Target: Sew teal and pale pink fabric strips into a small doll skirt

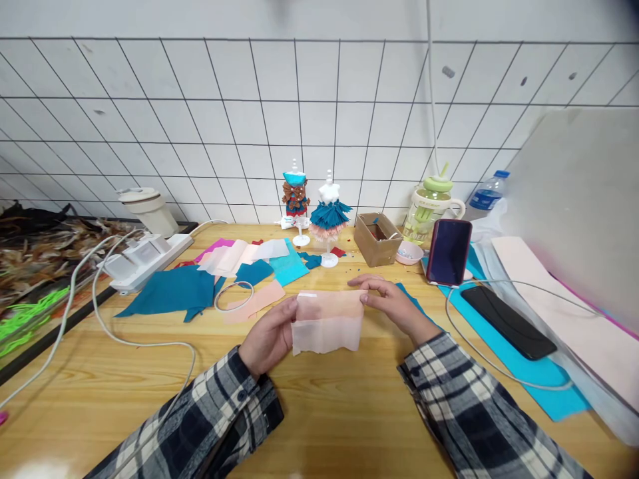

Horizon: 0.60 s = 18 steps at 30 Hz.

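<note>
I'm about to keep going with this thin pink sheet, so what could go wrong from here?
The sheet looks thin and is held only at its sides, so it might tear or slip. The left sleeve lies by the cable and could snag it. The phone stands upright near the right hand, so a knock might topple it.

From here I see both forearms reaching in over the near side, sleeved in dark-and-cream plaid. The left hand [269,336] is angled inward, thumb on top and fingers curled beneath, closed in a light pinch. The right hand [394,303] comes in from the other side, back of the hand up, thumb and fingertips pinched together lightly, with the index finger lying forward. The cuffs hang loose, leaving both wrists bare. The two hands face each other, a little apart.
</note>
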Available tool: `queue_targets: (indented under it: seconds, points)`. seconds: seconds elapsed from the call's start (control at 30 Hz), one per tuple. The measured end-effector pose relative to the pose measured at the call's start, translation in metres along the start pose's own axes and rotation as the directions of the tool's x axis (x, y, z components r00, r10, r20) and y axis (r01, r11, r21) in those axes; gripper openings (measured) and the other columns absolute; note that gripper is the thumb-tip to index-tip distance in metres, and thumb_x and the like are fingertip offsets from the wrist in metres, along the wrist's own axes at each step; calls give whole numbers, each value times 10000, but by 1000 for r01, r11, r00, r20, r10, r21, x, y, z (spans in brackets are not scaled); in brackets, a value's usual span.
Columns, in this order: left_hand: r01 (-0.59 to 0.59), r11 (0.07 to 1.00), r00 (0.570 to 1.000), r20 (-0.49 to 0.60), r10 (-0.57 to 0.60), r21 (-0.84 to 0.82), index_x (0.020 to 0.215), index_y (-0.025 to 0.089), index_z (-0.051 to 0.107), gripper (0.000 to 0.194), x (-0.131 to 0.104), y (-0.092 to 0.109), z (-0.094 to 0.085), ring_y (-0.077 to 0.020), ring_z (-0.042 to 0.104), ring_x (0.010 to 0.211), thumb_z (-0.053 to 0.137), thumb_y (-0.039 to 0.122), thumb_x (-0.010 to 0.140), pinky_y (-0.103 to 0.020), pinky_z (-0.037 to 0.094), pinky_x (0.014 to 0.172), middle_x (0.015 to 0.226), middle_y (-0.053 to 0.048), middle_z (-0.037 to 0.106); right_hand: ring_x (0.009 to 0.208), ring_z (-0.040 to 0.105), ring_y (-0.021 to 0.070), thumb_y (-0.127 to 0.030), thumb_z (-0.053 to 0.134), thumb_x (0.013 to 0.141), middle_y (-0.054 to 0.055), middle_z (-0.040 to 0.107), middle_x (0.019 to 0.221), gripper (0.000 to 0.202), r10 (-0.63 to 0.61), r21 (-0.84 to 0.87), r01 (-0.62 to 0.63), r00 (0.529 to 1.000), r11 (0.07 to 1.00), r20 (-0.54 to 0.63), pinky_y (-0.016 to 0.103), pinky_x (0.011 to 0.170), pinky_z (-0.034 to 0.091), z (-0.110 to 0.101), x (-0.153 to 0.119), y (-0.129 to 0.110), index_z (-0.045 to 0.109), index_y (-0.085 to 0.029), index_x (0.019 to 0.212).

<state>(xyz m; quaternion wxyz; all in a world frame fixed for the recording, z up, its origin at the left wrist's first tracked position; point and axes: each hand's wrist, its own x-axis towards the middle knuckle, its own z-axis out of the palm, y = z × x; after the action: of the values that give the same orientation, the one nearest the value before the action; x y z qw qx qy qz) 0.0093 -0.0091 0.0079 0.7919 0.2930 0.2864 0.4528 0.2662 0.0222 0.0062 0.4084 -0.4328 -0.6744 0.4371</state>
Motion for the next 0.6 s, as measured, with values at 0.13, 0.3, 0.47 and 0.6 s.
queue_targets:
  seconds: [0.13, 0.3, 0.47, 0.6]
  points:
    - [-2, 993, 995, -97, 13, 115, 942, 93, 682, 214, 4, -5, -4, -180, 681, 721, 737, 154, 745, -258, 526, 693, 845, -95, 724, 687, 539, 151, -492, 640, 760, -13, 580, 685, 316, 99, 44, -101, 994, 994, 51, 266, 656, 408, 0, -3, 1, 595, -184, 707]
    - [-60, 974, 980, -173, 99, 220, 901, 109, 696, 236, 5, -6, -7, -142, 642, 674, 771, 252, 729, -225, 508, 631, 780, -58, 701, 842, 605, 194, -462, 591, 796, 37, 678, 924, 315, 151, 186, -170, 982, 968, 111, 288, 716, 445, -5, -6, 9, 680, -195, 935]
    - [-86, 897, 956, -218, 197, 434, 835, 141, 714, 215, 3, -5, -5, -123, 570, 559, 757, 326, 737, -207, 417, 532, 686, -24, 680, 1027, 569, 241, -382, 596, 800, 66, 647, 1127, 364, -89, -197, 47, 975, 979, -206, 386, 893, 419, -1, -3, 1, 638, -232, 1130]
    - [-141, 727, 945, -128, 302, 672, 782, 155, 755, 135, -2, -10, 5, -163, 592, 647, 736, 285, 751, -223, 423, 605, 729, -43, 714, 825, 572, 222, -302, 558, 863, 52, 661, 840, 135, -428, -583, 260, 888, 770, -169, 378, 775, 419, 35, -11, -23, 663, -247, 928]
